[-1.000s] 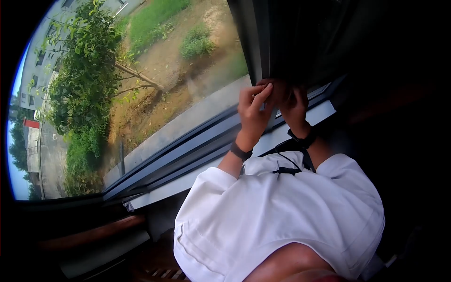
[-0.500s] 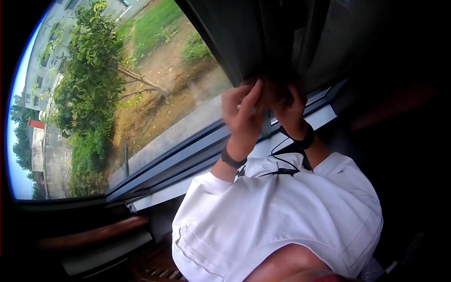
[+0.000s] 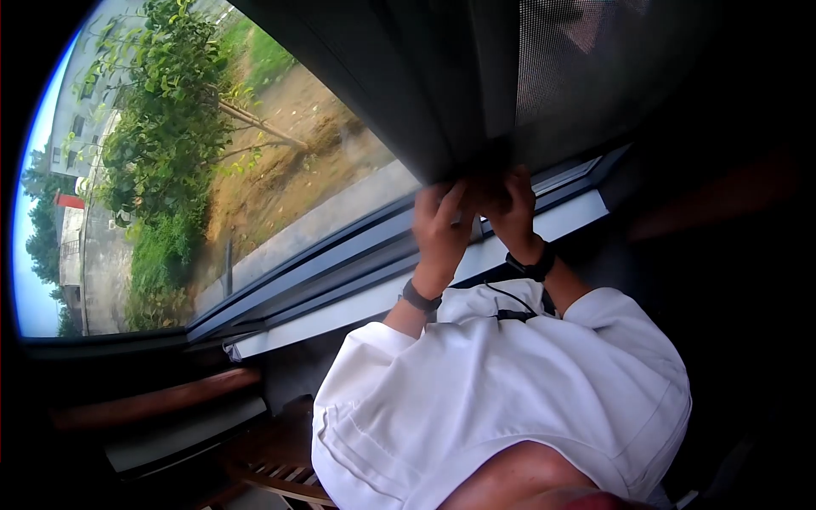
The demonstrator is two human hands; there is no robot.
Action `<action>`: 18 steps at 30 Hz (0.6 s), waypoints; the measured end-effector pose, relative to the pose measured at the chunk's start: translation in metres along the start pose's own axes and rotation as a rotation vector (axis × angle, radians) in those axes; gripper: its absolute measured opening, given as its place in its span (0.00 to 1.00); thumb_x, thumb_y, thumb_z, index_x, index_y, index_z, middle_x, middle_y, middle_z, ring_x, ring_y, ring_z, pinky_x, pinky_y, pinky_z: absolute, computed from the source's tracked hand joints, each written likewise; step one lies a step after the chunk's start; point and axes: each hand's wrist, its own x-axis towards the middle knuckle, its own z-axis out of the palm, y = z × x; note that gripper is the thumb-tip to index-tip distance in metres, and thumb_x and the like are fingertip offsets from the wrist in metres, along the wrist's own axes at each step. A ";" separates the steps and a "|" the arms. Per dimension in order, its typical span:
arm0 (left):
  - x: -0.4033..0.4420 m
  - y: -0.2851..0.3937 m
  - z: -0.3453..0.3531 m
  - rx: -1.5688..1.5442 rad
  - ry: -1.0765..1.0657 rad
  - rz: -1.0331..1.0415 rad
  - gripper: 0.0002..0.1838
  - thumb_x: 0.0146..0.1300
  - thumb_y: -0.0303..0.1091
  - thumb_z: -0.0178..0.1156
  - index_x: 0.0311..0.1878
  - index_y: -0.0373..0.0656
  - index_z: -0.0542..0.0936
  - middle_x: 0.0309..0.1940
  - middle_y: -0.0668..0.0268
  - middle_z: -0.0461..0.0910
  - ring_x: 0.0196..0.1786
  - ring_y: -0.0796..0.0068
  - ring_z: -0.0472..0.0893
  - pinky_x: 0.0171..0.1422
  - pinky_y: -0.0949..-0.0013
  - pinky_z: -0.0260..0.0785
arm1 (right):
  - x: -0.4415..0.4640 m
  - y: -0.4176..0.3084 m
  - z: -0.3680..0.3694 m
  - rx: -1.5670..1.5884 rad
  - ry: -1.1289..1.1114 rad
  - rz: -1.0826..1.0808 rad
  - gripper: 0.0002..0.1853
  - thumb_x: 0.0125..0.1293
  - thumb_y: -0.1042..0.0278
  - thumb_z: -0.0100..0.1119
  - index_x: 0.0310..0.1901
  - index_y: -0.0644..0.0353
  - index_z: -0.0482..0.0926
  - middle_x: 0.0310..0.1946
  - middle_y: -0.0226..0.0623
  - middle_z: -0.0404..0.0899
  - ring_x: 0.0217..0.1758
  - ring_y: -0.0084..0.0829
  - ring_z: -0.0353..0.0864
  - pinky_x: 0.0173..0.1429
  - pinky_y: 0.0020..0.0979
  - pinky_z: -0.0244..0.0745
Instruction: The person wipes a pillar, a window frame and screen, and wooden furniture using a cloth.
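one dark panel (image 3: 387, 72) has shifted leftward near one left hand (image 3: 439, 231) and one right hand (image 3: 515, 217), whose grips i cannot tell.

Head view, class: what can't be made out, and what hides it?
Head view: fingertips of the left hand and right hand, and anything held: lost in dark shadow.
Head view: extent of the mesh screen: cut by the top edge, fading rightward into darkness.
Head view: crown of the tree: cut by the top edge.
Head view: rest of the slatted wooden furniture: behind the white shirt, cut by the bottom edge.
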 end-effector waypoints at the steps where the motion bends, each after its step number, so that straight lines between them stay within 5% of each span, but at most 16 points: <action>1: 0.002 0.001 -0.006 -0.030 0.003 -0.025 0.29 0.44 0.17 0.72 0.54 0.46 0.84 0.45 0.59 0.81 0.43 0.58 0.80 0.43 0.63 0.76 | 0.011 -0.006 0.000 -0.014 0.000 -0.055 0.22 0.53 0.75 0.71 0.51 0.58 0.77 0.42 0.45 0.76 0.43 0.50 0.79 0.42 0.40 0.77; 8: 0.046 0.029 -0.028 0.053 0.268 0.024 0.23 0.52 0.16 0.70 0.54 0.38 0.84 0.44 0.59 0.81 0.45 0.64 0.82 0.50 0.68 0.76 | 0.072 -0.060 0.001 0.087 -0.047 -0.129 0.24 0.49 0.73 0.76 0.50 0.55 0.80 0.42 0.43 0.78 0.42 0.46 0.81 0.41 0.39 0.81; 12: 0.011 0.009 -0.015 -0.005 0.181 -0.013 0.23 0.51 0.15 0.70 0.54 0.38 0.84 0.44 0.58 0.82 0.45 0.63 0.82 0.50 0.68 0.76 | 0.039 -0.035 0.007 0.079 -0.079 -0.083 0.27 0.49 0.73 0.76 0.53 0.52 0.80 0.45 0.44 0.78 0.42 0.47 0.82 0.42 0.38 0.82; 18: -0.053 -0.020 0.000 -0.015 -0.017 -0.206 0.26 0.47 0.14 0.71 0.53 0.41 0.84 0.44 0.59 0.82 0.41 0.65 0.84 0.38 0.69 0.79 | -0.041 0.010 0.011 -0.018 -0.332 0.116 0.28 0.51 0.77 0.75 0.56 0.53 0.78 0.47 0.43 0.78 0.42 0.45 0.84 0.41 0.37 0.82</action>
